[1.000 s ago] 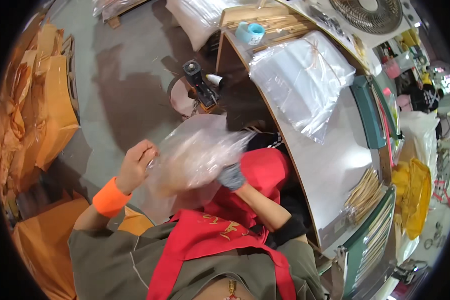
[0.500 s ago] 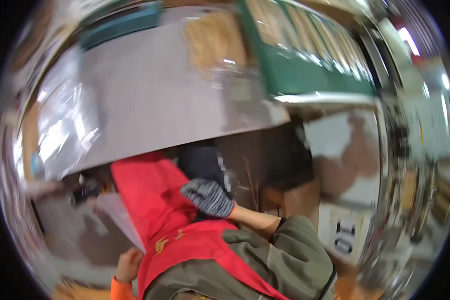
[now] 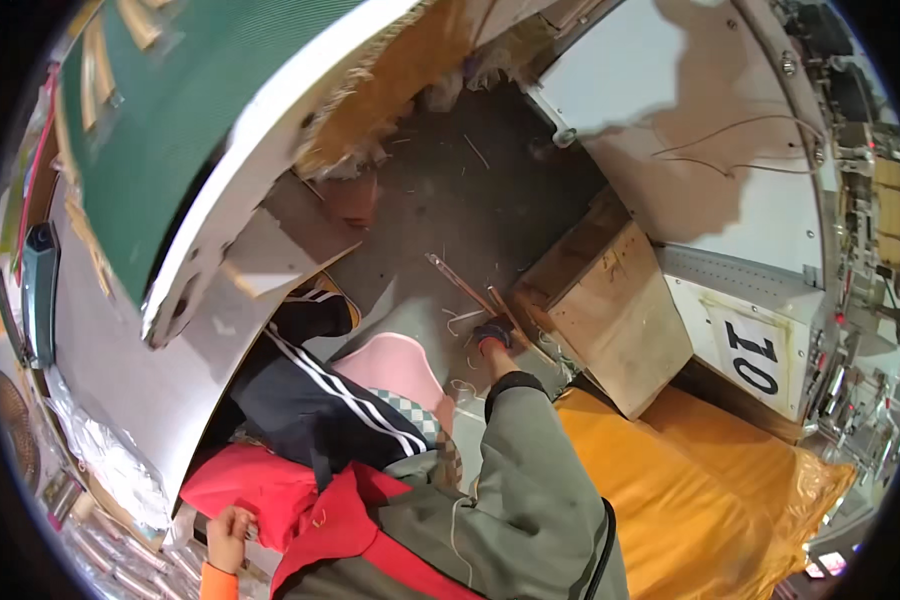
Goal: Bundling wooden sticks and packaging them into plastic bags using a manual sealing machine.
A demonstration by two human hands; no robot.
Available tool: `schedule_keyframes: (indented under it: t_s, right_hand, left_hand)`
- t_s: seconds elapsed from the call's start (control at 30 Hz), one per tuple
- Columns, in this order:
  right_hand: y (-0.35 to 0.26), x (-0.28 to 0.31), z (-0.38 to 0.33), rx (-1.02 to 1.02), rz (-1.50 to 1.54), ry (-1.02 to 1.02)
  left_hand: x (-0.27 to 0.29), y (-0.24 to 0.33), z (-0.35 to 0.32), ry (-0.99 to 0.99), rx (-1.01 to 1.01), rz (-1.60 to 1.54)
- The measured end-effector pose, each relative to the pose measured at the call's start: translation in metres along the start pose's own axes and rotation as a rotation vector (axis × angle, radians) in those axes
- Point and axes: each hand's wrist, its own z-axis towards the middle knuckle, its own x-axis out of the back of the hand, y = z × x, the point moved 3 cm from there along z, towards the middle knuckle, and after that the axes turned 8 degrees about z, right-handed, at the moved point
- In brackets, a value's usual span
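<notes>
My right hand (image 3: 494,332), in a dark knitted glove with a reddish cuff, reaches down to the floor beside a wooden box (image 3: 610,300). It is at thin brown strips (image 3: 460,280) leaning near the box; its fingers are hidden, so I cannot tell whether it grips one. My left hand (image 3: 230,535), bare below an orange cuff, stays low at the left beside my red apron (image 3: 260,485). Its fingers are curled in; anything inside them is too small to make out. A pink seat (image 3: 400,365) shows beyond my dark, white-striped trouser leg (image 3: 340,400).
A table edge with a green top (image 3: 190,90) juts over the upper left. Below it runs a pale tabletop (image 3: 120,340). White metal panels (image 3: 650,110) stand at the right, and an orange-yellow covered bundle (image 3: 650,490) lies at lower right. Scraps litter the grey floor (image 3: 420,200).
My view has swung right and downward to the floor. My right hand has left my lap and stretched down beside the wooden box. My left hand is still low at the left.
</notes>
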Motion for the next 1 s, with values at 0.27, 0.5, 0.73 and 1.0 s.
schedule_keyframes:
  t_s: [0.27, 0.5, 0.73, 1.0]
  right_hand:
    - [0.009, -0.026, 0.095, 0.188, -0.128, -0.029]
    - [0.022, -0.029, 0.073, 0.262, -0.047, 0.060]
    - [-0.129, 0.148, -0.186, 0.773, 0.644, -0.631]
    - [-0.215, 0.191, -0.311, 0.959, 0.724, -0.838]
  left_hand:
    - [-0.005, 0.077, 0.042, 0.077, 0.005, 0.068]
    - [-0.041, 0.216, 0.066, 0.035, -0.383, 0.182]
    - [-0.078, 0.302, 0.132, -0.019, -0.781, -0.056]
    - [-0.028, 0.308, 0.078, -0.105, -0.719, -0.842]
